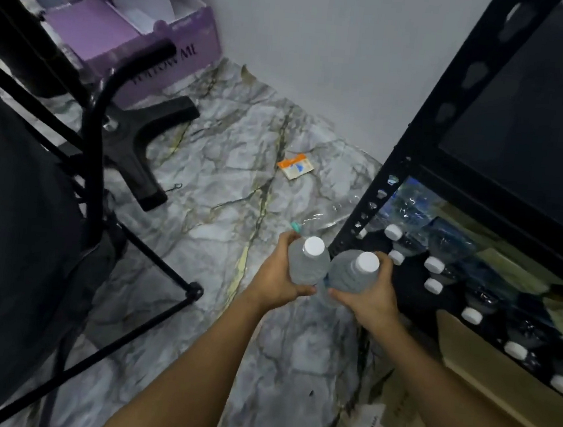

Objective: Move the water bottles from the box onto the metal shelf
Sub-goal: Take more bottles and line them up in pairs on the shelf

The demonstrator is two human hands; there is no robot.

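My left hand grips a clear water bottle with a white cap, held upright above the floor. My right hand grips a second white-capped water bottle right beside it; the two bottles touch. Both are just left of the black metal shelf. On the shelf's lower level several water bottles with white caps stand in rows. A cardboard box sits at the lower right by the shelf; its inside is hidden.
An empty clear bottle with a teal cap lies on the marble-pattern floor near the shelf post. A small orange packet lies further back. A black chair frame stands left, a purple box at the back.
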